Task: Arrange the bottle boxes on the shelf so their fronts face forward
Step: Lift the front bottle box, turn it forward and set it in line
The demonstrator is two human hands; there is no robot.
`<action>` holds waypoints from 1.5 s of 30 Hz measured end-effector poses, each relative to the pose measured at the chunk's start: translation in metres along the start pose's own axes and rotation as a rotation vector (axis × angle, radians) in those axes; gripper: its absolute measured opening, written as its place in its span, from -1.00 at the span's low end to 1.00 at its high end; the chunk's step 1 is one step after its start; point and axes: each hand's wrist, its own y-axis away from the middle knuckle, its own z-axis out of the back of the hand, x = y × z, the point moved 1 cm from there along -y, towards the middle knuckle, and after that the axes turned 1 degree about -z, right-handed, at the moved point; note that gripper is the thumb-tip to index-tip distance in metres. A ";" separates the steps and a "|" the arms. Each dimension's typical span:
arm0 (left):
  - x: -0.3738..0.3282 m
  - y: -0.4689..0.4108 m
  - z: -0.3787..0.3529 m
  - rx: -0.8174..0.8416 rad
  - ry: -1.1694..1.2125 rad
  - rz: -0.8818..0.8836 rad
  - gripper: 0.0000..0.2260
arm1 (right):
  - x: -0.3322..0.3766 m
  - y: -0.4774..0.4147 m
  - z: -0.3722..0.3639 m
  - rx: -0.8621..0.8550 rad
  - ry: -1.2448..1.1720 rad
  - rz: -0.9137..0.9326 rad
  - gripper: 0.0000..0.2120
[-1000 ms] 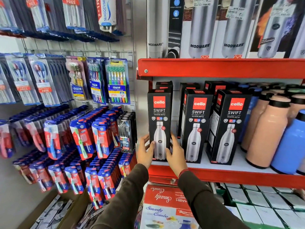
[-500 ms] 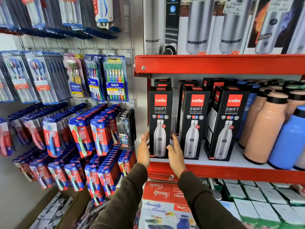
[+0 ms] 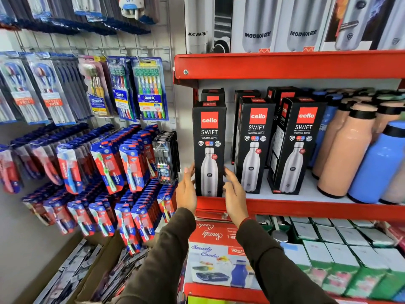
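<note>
Leftmost bottle box [image 3: 209,150] stands upright at the left front edge of the red shelf [image 3: 306,208], front facing me; my left hand [image 3: 186,190] and right hand [image 3: 234,194] flank its lower part, fingers open, just beside it, not gripping

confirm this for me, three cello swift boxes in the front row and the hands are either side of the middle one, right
Not quite. In the head view the left hand and right hand flank the leftmost Cello Swift box, not the middle box. There are indeed three boxes in the front row.
</note>
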 end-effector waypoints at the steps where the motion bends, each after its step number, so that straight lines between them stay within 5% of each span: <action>1: 0.000 0.002 0.000 -0.003 -0.021 -0.002 -0.54 | 0.001 0.002 0.001 -0.008 0.003 0.004 -0.57; 6: 0.000 0.007 -0.001 -0.066 -0.119 -0.018 -0.38 | 0.004 0.006 0.004 0.009 0.036 -0.001 -0.55; 10: -0.001 0.011 -0.007 -0.077 -0.124 -0.075 -0.49 | 0.004 0.005 0.008 0.048 0.062 0.003 -0.55; 15: -0.008 0.032 -0.029 -0.377 -0.219 -0.329 -0.62 | 0.003 0.007 0.032 -0.184 0.066 0.149 -0.61; 21: -0.022 0.054 -0.083 -0.076 -0.296 -0.629 -0.64 | 0.006 -0.006 0.077 -0.304 0.048 0.144 -0.55; 30: -0.018 0.022 -0.137 0.195 -0.045 -0.078 -0.53 | 0.001 -0.040 0.107 -0.021 -0.001 -0.182 -0.50; 45: -0.009 0.044 -0.132 0.095 0.060 -0.042 -0.53 | 0.001 -0.005 0.122 -0.032 -0.012 -0.105 -0.43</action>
